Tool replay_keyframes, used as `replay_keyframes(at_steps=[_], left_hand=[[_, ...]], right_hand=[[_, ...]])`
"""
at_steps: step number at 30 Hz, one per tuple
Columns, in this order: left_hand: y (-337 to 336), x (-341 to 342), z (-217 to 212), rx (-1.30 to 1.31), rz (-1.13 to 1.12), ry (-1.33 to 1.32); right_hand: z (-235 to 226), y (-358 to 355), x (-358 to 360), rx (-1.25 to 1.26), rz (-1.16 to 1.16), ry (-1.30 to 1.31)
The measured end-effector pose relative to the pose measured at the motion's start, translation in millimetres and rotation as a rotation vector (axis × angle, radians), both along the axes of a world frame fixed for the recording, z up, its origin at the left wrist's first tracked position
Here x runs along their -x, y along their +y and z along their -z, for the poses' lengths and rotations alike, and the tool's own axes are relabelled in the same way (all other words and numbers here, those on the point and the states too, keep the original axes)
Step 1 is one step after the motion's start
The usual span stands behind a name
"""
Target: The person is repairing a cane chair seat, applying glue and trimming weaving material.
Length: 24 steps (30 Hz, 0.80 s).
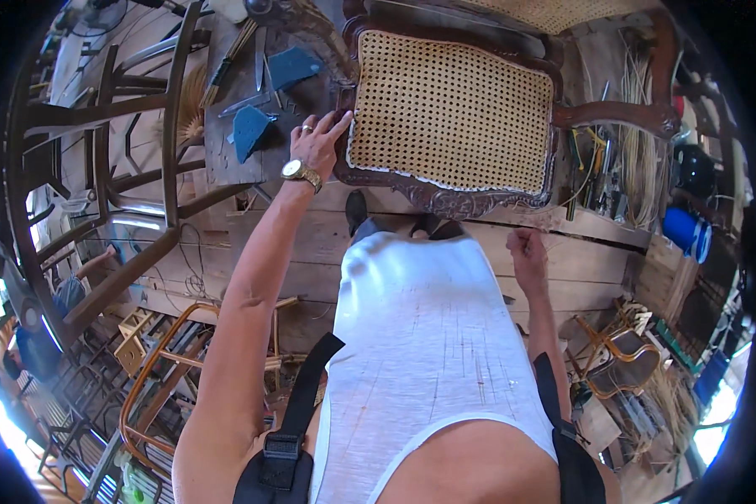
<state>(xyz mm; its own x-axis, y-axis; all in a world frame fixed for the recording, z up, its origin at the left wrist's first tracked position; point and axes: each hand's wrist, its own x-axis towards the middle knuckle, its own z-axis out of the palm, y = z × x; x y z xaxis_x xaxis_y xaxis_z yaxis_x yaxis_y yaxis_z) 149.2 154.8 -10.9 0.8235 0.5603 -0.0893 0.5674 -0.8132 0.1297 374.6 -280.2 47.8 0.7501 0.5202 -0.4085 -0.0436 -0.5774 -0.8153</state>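
A carved dark-wood chair [479, 202] lies in front of me, its woven cane seat [454, 109] facing up. White edging runs along the cane's near and left borders. My left hand [316, 144], with a ring and a watch, rests on the left side of the seat frame. Its fingers stretch toward the cane's edge, grasping nothing. Below the frame's near right corner, apart from it, hangs my right hand [527, 247]. Its fingers are curled together, and whatever they may hold is too small or hidden to make out.
Blue-grey pads [250, 131] and thin tools lie on a worktop [231, 168] at left. Dark chair frames [176, 126] stand further left. Cane strands [643, 151] and hand tools [595, 172] lie at right, near a blue roll [685, 233]. Bent-wood furniture [622, 357] crowds the lower right.
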Motion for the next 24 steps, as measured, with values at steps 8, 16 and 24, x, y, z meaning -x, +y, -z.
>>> replay_keyframes(at_steps=[8, 16, 24], left_hand=[[-12, 15, -5, 0.05, -0.01, 0.127], [-31, 26, 7, 0.103, -0.074, 0.033], [-47, 30, 11, 0.155, -0.152, -0.021]], right_hand=[[-12, 31, 4, 0.049, -0.126, -0.051], [-10, 34, 5, 0.045, -0.161, -0.046], [-5, 28, 0, 0.023, -0.13, -0.016]])
